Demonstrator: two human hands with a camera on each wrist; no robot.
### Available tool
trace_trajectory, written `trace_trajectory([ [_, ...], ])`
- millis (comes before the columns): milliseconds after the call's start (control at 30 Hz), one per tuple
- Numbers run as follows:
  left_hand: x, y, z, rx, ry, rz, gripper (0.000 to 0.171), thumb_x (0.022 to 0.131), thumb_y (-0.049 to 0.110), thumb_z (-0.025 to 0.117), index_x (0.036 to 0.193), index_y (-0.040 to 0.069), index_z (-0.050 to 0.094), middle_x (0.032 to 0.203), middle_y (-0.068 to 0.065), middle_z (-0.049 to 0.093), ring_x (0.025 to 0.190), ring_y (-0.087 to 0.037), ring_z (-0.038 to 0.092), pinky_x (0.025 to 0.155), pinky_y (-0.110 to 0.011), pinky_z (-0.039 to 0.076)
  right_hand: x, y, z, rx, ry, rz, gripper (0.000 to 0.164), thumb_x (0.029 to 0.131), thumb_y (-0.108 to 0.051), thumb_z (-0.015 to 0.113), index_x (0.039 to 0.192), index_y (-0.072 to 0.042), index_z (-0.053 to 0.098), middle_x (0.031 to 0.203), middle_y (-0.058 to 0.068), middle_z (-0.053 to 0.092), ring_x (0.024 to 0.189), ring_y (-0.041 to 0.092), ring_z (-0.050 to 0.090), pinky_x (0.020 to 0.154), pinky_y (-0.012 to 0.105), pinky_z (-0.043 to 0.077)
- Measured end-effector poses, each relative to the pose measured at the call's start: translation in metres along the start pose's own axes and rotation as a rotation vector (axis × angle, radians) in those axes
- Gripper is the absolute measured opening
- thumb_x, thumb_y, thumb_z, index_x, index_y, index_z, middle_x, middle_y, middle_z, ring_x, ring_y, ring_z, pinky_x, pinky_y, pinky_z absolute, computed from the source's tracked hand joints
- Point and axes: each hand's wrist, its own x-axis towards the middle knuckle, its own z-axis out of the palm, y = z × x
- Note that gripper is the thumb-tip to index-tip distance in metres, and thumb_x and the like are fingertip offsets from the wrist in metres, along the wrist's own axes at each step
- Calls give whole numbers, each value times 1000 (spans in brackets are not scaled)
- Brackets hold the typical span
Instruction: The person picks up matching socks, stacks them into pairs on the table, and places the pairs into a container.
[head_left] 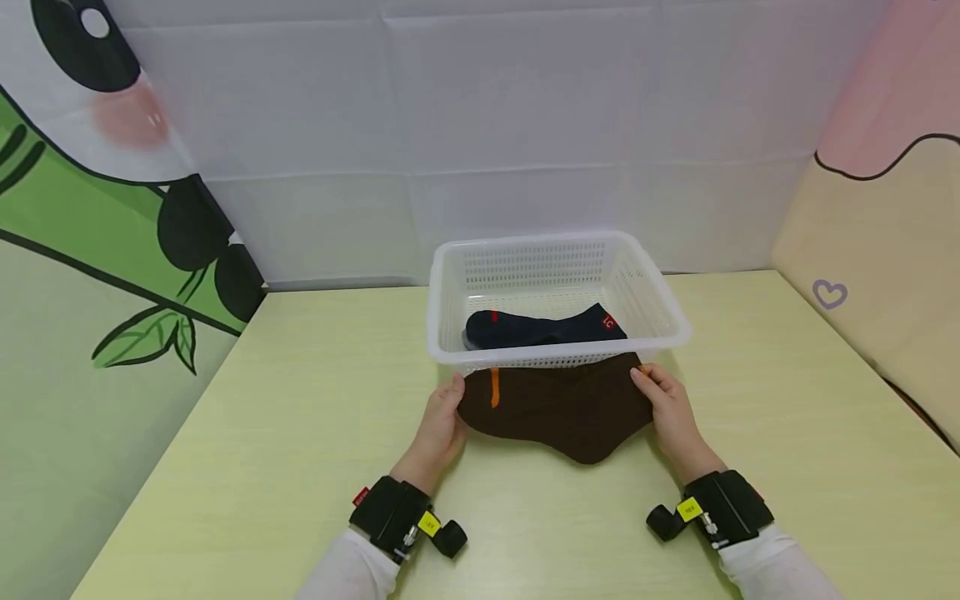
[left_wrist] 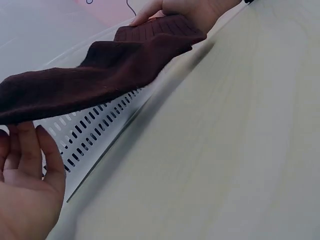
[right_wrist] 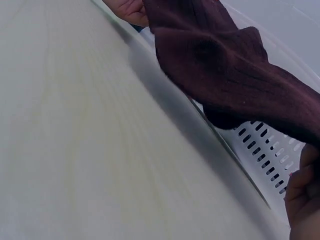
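A dark brown sock [head_left: 558,410] with an orange stripe near one end is stretched sideways between both hands, just in front of the basket. My left hand [head_left: 441,427] pinches its left end, thumb on the near face. At the other end, my right hand [head_left: 670,407] pinches the sock near a small orange mark. From the left wrist view, a ribbed cuff [left_wrist: 155,31] shows by the right hand. In the right wrist view the sock [right_wrist: 215,60] hangs above the table, its fabric folded in places. Behind it, navy socks [head_left: 536,330] with red marks lie in the white basket [head_left: 558,357].
The white perforated basket stands at the back of a pale wood-grain table [head_left: 315,433], close to the white backdrop [head_left: 510,125]. Printed cloth panels flank the table on the left and right. A black strap with a small camera [head_left: 450,539] sits on each wrist.
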Motion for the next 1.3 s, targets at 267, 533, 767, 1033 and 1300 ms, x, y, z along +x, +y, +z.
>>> trace_trajectory([
  [267, -1, 2, 4, 1, -117, -86, 17, 91, -1, 43, 84, 15, 42, 78, 9, 44, 70, -2, 50, 63, -16, 42, 0, 2, 0, 71, -24, -12, 28, 98, -11, 49, 77, -23, 62, 73, -12, 56, 66, 2, 54, 60, 18, 44],
  [533, -1, -2, 0, 32, -290, -308, 24, 95, -2, 39, 103, 11, 57, 96, 7, 66, 84, -6, 64, 73, -23, 52, 0, 5, 2, 253, -59, -34, 29, 99, -10, 45, 78, -19, 61, 73, -11, 58, 65, 2, 56, 58, 17, 45],
  [767, -2, -7, -3, 164, -347, -418, 33, 95, 4, 42, 127, -4, 48, 111, -3, 63, 96, -10, 62, 83, -30, 51, -1, 5, 2, 317, -73, -25, 29, 100, -10, 43, 77, -18, 60, 72, -11, 59, 63, 1, 57, 57, 16, 46],
  [1033, -3, -3, -1, 115, -154, -307, 39, 100, 15, 35, 136, 0, 38, 113, 7, 59, 100, -4, 59, 87, -23, 48, -3, 4, 1, 411, -75, 5, 29, 100, -11, 42, 78, -18, 60, 72, -10, 58, 64, 1, 57, 58, 16, 46],
  [1300, 1, 1, 6, 276, -116, -243, 20, 99, 13, 41, 108, -2, 51, 94, 7, 61, 84, -2, 60, 76, -19, 49, -4, 1, -3, 426, -194, -11, 21, 98, -6, 46, 86, -15, 62, 80, -7, 63, 71, 3, 62, 63, 18, 50],
])
